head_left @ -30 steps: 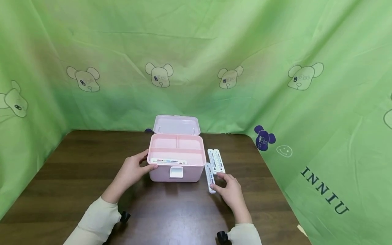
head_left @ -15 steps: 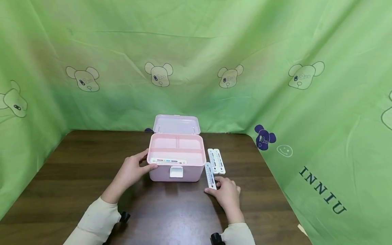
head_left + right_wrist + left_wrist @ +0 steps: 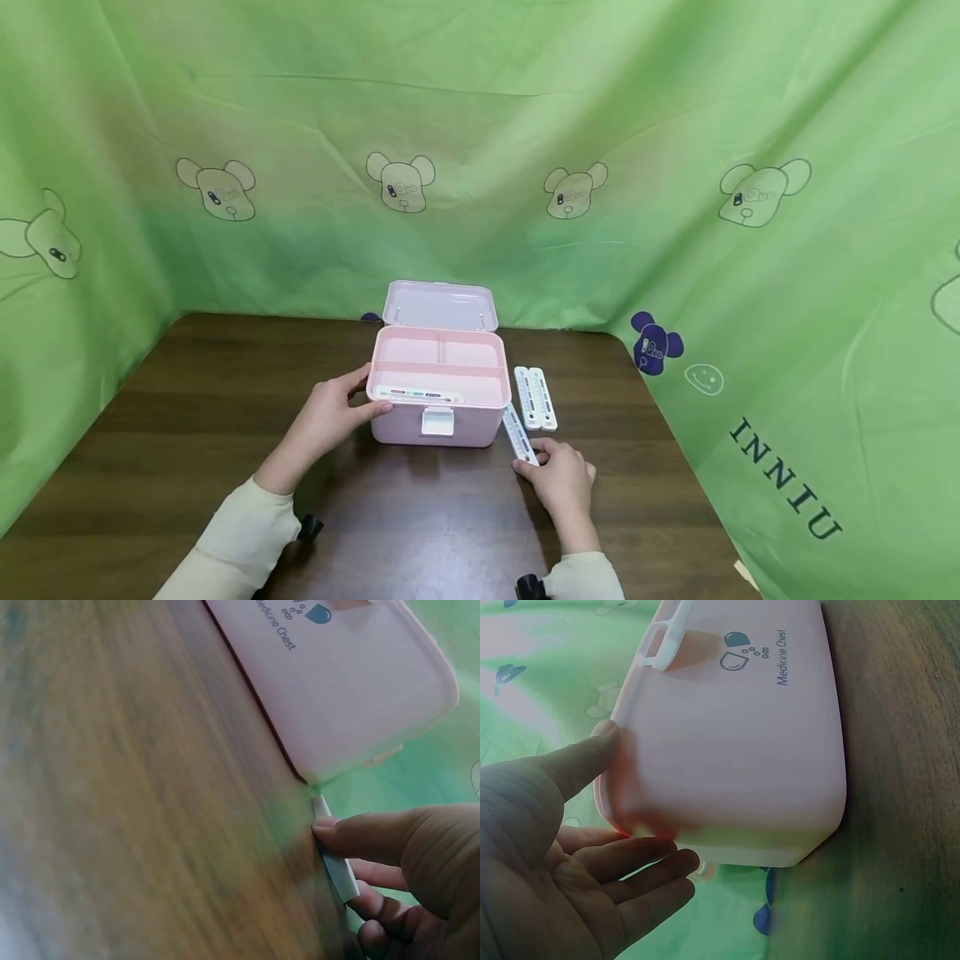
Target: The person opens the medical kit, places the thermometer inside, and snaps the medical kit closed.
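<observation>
Toward four o'clock from the pink box [image 3: 482,425], the right hand [image 3: 561,479] pinches the near end of a slim white case [image 3: 519,433] between thumb and fingers, its far end just beside the box. At the box's eight o'clock corner, the left hand [image 3: 326,418] is spread, thumb touching the front rim, fingers at the side wall. Two more cases [image 3: 536,398] lie side by side toward three o'clock on the brown table [image 3: 427,533], another case [image 3: 415,394] inside the front compartment [image 3: 486,387] at six; the lid [image 3: 441,307] is turned back at twelve

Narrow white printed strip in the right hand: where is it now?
In the head view, the narrow strip is right of the pink plastic box, nearer the person than two flat white strips.
</observation>
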The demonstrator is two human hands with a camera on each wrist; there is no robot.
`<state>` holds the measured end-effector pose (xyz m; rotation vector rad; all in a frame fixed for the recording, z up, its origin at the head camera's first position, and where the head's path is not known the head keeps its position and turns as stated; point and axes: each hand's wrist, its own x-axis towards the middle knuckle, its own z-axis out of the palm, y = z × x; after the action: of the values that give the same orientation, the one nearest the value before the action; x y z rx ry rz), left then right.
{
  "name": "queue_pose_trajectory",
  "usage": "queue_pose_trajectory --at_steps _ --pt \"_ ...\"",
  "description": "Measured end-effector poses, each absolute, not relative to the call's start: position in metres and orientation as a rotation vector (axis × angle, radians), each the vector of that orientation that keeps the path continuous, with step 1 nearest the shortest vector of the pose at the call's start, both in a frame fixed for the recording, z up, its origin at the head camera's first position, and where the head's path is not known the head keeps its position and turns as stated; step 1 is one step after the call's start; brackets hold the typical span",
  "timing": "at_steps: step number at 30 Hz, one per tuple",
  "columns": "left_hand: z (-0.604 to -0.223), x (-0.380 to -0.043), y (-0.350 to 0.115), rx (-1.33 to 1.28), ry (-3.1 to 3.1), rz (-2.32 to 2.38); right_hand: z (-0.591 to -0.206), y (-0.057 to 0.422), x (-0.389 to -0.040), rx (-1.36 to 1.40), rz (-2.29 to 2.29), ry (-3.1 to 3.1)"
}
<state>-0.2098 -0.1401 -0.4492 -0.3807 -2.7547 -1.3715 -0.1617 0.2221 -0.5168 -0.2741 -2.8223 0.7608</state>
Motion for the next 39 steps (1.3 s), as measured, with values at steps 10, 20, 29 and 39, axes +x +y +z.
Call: queue_pose_trajectory --at_steps 10,20,29,39 --pt "-0.448 -0.211 -0.14 -0.381 -2.762 -1.343 -0.513 0.231 -0.162 -0.266 0.868 -2.765" --pt "-0.446 -0.21 -0.14 -0.384 -2.765 -1.341 -0.503 0.241 -0.16 -0.296 1.078 -2.647" --pt "-0.45 -0.207 -0.138 -0.377 -2.743 -1.399 -0.482 0.264 -0.165 -0.239 1.075 -2.562" --pt "-0.452 -0.208 -0.141 -0.354 -2.736 -1.412 -0.463 0.287 -0.186 -0.082 1.105 -2.579"
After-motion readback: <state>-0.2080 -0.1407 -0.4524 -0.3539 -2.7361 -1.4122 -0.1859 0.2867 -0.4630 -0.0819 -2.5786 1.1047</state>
